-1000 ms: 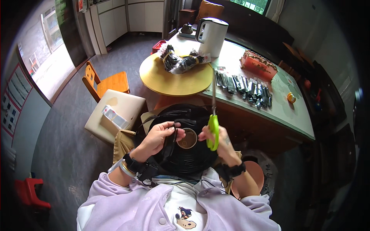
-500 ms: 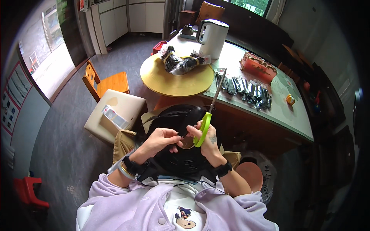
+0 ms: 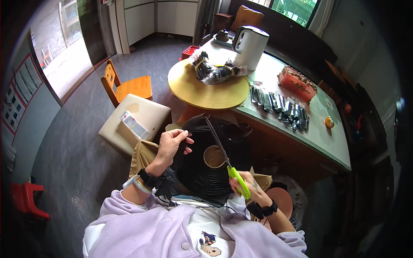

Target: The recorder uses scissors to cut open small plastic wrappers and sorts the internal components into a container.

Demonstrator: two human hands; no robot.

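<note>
Pinches a thin black strip (image 3: pixel 189 135) between thumb and forefinger of the left hand (image 3: pixel 170 148), with fingertips together on it, over the left side of a broad black roll (image 3: pixel 202 182) at the lap. Cannot tell, dark against dark, how far the strip runs past the fingertips. Grips green-handled scissors (image 3: pixel 228 164) in the right hand (image 3: pixel 247 185), with fingers curled around the handles and blades slanting up and left past the roll's round core (image 3: pixel 211 157). Faces a table (image 3: pixel 320 137) with black packets (image 3: pixel 279 105) on it.
</note>
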